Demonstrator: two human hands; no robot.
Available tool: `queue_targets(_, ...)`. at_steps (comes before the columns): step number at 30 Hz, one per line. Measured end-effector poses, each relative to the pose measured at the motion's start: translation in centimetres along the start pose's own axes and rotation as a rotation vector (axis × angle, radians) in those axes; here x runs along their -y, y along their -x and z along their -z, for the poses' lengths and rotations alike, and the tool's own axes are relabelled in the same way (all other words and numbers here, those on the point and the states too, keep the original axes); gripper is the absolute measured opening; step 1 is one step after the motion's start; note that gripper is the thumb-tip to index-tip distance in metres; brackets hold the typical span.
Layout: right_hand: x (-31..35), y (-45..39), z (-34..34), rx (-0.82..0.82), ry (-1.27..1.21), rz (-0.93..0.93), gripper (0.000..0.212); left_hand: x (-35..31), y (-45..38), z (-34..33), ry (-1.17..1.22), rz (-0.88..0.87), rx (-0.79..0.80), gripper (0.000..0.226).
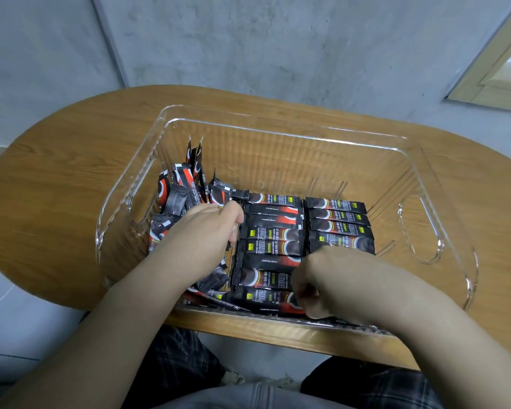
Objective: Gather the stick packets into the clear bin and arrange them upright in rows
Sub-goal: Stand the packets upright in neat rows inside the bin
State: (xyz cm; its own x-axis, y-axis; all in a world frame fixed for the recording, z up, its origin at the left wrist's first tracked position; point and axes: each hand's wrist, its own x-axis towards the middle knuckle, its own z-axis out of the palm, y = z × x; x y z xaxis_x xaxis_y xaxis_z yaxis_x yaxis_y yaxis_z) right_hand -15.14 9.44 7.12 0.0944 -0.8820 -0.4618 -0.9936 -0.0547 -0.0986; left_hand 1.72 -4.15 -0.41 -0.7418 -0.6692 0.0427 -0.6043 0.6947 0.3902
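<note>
Lap: your dark plaid trousers (171, 358) and grey shirt hem (248, 397) fill the bottom edge, below the desk's near rim.
Right hand: your right hand (313, 284) is curled down inside the near side of the bin, fingertips pinching the end of a black-and-red stick packet (266, 298) in the nearest row.
Left hand: your left hand (210, 225) reaches in left of centre, fingers curled at the left end of the middle stack; whether it grips a packet, cannot tell.
Middle stack: black-and-red packets (273, 234) lie side by side, lengthwise left to right, running from near wall toward mid-bin.
Right stack: a shorter column of four like packets (340, 224) sits just beside it, farther back.
Loose heap: jumbled packets (183, 187) at the left end, several standing on end or tilted.
Bin: clear ribbed plastic bin with cut-out handles (419, 231), right third bare.
Desk: oval wooden desk (56, 187) carries the bin.
Beyond: grey concrete wall (248, 39).
</note>
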Motion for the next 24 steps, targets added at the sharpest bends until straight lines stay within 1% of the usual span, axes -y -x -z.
queue_targets(1,0.4,0.1,0.3,0.022,-0.022,0.010,0.008,0.1,0.0,0.0,0.007,0.003,0.015,0.039)
queue_targets(2,0.7,0.1,0.4,0.045,-0.028,0.018,0.010,0.3,0.0,-0.1,0.014,0.007,0.022,0.039)
queue_targets(4,1.0,0.1,0.6,0.048,-0.073,0.025,0.015,0.4,0.0,-0.1,-0.001,0.001,0.017,0.035)
queue_targets(6,1.0,-0.1,0.3,0.057,-0.130,0.040,0.014,0.3,0.1,-0.1,-0.040,-0.032,0.006,0.032)
queue_targets(9,1.3,-0.9,0.1,0.027,-0.249,0.104,0.011,-0.3,0.1,0.3,0.003,0.004,-0.011,0.036)
queue_targets(11,1.8,-1.7,0.1,0.003,-0.373,0.148,0.012,-0.3,0.1,0.2,-0.007,-0.005,-0.029,0.030)
queue_targets(13,2.6,-2.7,0.0,-0.010,-0.439,0.192,0.014,0.0,0.3,0.1,-0.043,-0.048,-0.049,0.014)
queue_targets(14,3.1,-3.3,-0.1,-0.015,-0.443,0.205,0.014,0.2,0.4,0.1,-0.070,-0.084,-0.068,0.017)
queue_targets(15,3.6,-3.7,-0.3,-0.026,-0.426,0.217,0.014,0.3,0.4,0.0,-0.087,-0.101,-0.074,0.024)
queue_targets(17,4.3,-4.3,-0.6,-0.039,-0.398,0.221,0.011,0.3,0.3,0.0,-0.102,-0.100,-0.070,0.030)
queue_targets(21,4.4,-4.5,-0.9,-0.058,-0.394,0.206,0.008,0.1,0.2,0.0,-0.095,-0.071,-0.066,0.032)
queue_targets(24,4.6,-4.6,-0.9,-0.080,-0.346,0.214,0.011,-0.3,0.1,0.2,-0.101,-0.025,-0.055,0.027)
